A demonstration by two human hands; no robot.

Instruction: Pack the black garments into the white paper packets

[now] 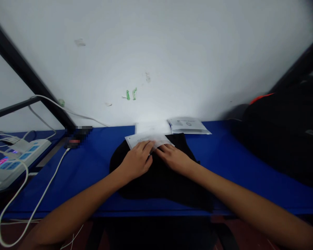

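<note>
Black cloth (161, 184) nearly reaches table's (224, 149) front edge, wall (185, 62) behind; left hand (137, 159) holds bag (137, 139), right hand's (176, 158) grip I cannot tell

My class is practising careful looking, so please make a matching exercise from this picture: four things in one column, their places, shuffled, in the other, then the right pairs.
Things
1. Black cloth
2. Power strip
3. Green marks
4. Left hand

Places
A. On the white wall
B. With its fingers against a pale printed packet
C. Beneath both hands, on the blue table
D. At the left edge of the picture

Right pairs
1-C, 2-D, 3-A, 4-B
</note>
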